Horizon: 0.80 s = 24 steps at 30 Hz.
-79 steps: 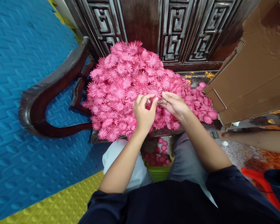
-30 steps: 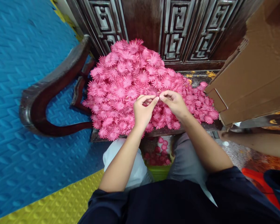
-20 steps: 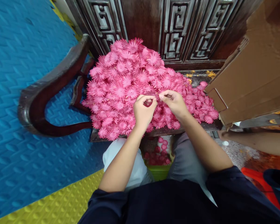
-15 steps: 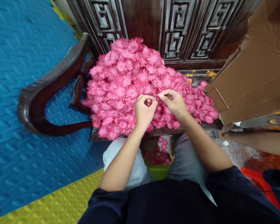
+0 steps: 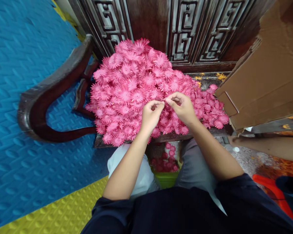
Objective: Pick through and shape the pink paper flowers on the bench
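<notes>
A large heap of pink artificial flower heads point(image 5: 127, 94) lies on a dark wooden bench seat point(image 5: 166, 137). Over the front of the heap, my left hand point(image 5: 151, 114) pinches with thumb and forefinger. My right hand point(image 5: 182, 105) pinches too, its fingertips meeting or almost meeting those of the left. A small dark pink piece shows at the fingertips, too small to name, and I cannot tell which hand bears it. Below, between my knees, a green container point(image 5: 164, 179) has several pink flower heads point(image 5: 164, 162) in or behind it.
On the left a curved wooden armrest point(image 5: 34, 113) juts over blue textured matting point(image 5: 19, 169). A cardboard box point(image 5: 266, 74) stands at the right. Carved wood panels point(image 5: 185, 32) back the bench. Another person's bare limb point(image 5: 271, 149) reaches in at the right edge.
My left hand has shifted slightly, and the gap between its thumb and forefinger has narrowed. The right hand stays almost in place. The heap looks the same.
</notes>
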### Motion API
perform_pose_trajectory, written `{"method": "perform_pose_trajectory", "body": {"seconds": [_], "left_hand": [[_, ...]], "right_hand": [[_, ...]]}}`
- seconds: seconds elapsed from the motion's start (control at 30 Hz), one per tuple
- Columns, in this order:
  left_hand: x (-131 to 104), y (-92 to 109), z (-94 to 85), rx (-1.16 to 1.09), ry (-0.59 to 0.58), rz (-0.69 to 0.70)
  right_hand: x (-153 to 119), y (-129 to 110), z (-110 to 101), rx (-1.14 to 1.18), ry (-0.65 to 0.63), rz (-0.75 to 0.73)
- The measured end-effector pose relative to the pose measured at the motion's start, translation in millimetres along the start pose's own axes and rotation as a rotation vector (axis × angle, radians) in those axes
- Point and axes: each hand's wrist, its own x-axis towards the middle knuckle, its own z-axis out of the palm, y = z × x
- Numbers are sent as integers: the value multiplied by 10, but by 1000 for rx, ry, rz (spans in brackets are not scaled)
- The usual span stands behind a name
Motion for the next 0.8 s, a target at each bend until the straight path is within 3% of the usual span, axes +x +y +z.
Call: {"method": "perform_pose_trajectory", "body": {"seconds": [0.27,0.8], "left_hand": [[-44,8,-7,109,-30,157],[-34,-6,15,32,67,95]], "right_hand": [[16,-8,-42,50,4,35],[42,111,-56,-3,43,-24]]}}
